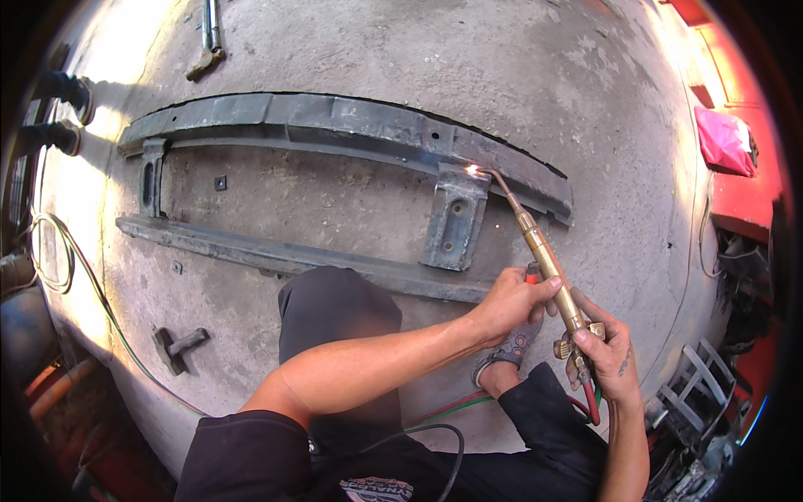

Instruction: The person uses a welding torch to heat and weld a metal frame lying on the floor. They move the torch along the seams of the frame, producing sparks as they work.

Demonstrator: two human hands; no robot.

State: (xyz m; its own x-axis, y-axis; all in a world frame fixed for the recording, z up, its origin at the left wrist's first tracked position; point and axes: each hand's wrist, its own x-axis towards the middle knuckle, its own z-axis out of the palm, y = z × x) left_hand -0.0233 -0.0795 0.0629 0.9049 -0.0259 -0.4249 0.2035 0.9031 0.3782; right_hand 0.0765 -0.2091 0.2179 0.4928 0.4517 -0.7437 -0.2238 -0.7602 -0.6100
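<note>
My right hand (609, 356) is wrapped around the valve end of a brass gas torch (545, 258), where red and green hoses join it. My left hand (512, 299) is closed beside the torch body, its thumb against the brass. A small orange object with a dark end (532, 273) sticks up from those left fingers; its kind is unclear. At the bent torch tip a bright glow (473, 170) shows, right at the top of a short grey metal bracket (457, 222). This bracket joins a long curved metal beam (360, 121) to a straighter lower bar (318, 258).
A hammer (177, 347) lies on the concrete at left, near the hoses (113, 314). Long metal tools (209, 42) lie at the top. Another person's feet (71, 117) stand at far left. A pink bag (724, 140) and metal parts (698, 385) are at right.
</note>
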